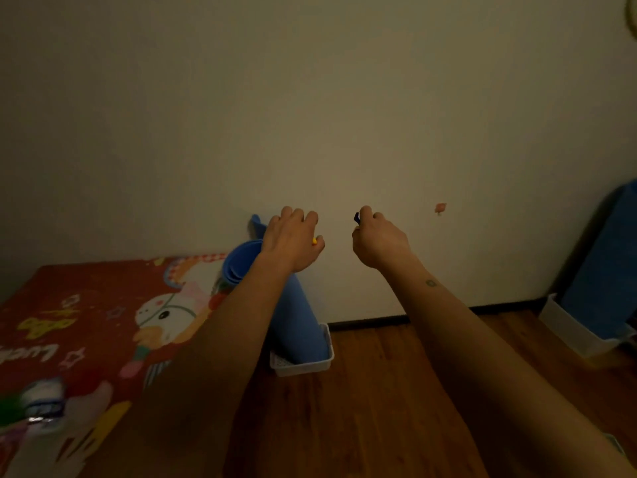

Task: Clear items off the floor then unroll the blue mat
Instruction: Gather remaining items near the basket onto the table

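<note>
The rolled blue mat (296, 322) stands upright in a small white basket (306, 365) against the wall, leaning slightly. My left hand (293, 241) is raised just above and right of the roll's top, fingers closed around a small yellow item (314, 241) that barely shows. My right hand (377, 239) is raised beside it in front of the wall, closed on a small dark blue item (357, 217) poking out at the fingertips. Both forearms stretch forward over the wooden floor (372, 391).
A red cartoon-printed bed cover (89, 326) fills the left side, with a crumpled packet (44, 405) near its front. At the right, a white bin (572, 326) holds a large blue thing (606, 270). A pink sticker (440, 207) is on the wall.
</note>
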Action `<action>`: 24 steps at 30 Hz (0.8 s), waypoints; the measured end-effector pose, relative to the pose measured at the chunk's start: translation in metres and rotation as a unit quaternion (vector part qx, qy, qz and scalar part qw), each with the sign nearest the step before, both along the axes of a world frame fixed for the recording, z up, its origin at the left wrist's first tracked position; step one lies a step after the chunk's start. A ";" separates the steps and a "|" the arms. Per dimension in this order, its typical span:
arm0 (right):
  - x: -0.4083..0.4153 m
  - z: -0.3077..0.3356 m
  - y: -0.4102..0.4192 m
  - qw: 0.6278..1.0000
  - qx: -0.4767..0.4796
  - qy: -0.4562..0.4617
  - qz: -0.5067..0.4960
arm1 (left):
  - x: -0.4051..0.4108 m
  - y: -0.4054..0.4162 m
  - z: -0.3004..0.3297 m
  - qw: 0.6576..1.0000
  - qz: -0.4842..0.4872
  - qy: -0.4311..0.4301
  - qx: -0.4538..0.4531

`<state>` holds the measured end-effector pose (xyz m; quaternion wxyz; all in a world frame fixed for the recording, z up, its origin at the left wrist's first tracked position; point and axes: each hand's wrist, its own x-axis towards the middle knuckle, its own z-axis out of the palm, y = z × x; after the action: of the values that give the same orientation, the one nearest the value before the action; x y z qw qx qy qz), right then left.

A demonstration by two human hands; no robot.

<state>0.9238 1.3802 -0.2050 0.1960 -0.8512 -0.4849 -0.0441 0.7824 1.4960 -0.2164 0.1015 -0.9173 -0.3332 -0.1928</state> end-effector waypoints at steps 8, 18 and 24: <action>-0.146 0.032 0.050 0.997 0.005 -0.013 0.077 | -0.166 0.026 0.034 0.998 0.057 0.001 -0.008; -0.368 0.041 0.129 0.985 0.018 -0.004 0.174 | -0.397 0.074 0.052 0.990 0.138 -0.006 -0.019; -0.449 0.032 0.190 0.977 -0.005 -0.001 0.211 | -0.486 0.119 0.043 0.983 0.182 0.026 -0.016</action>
<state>0.4747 1.5704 -0.1734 0.1968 -0.7305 -0.6539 -0.0001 0.2962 1.6146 -0.1738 0.1286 -0.8475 -0.4952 -0.1413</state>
